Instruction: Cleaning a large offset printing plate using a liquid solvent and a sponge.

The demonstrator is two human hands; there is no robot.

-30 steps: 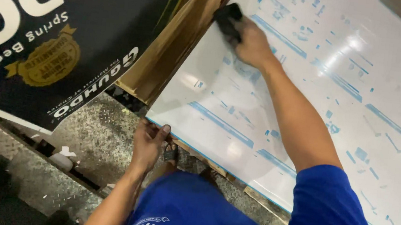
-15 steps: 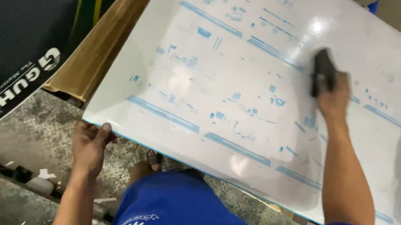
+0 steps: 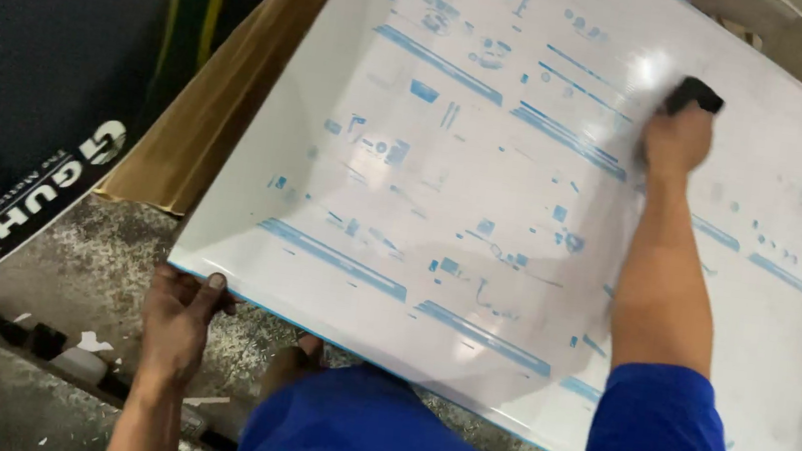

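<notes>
Large white sheet (image 3: 483,215) with pale blue printed marks, tilted, filling most of the view from near left to far right. Near-left corner gripped by left hand (image 3: 177,316), fingers curled up over the edge, thumb side under it, closed on the sheet. Right hand (image 3: 674,141) out at the far right of the sheet's face, wrapped around a small black block (image 3: 695,91), pressed flat on the glossy surface. Glare spot just left of the block.

Handling, as judged: thin, stiff-ish panel, probably light for its size but wide and floppy if held by one corner only. Surface shiny, likely slippery under a bare palm, so edges and corners the better hold, not the face. Blue-lined edge looks thin, possibly sharp. Film or print on the face likely to scratch or smudge. Block small, firm, easy in one fist.

Around it: brown cardboard (image 3: 223,105) behind the sheet's left edge, dark printed carton (image 3: 31,113) further left. Speckled concrete floor (image 3: 85,260) under the near corner, white scraps on it. Blue shirt (image 3: 367,433) at the near edge, sleeve over the right upper arm.
</notes>
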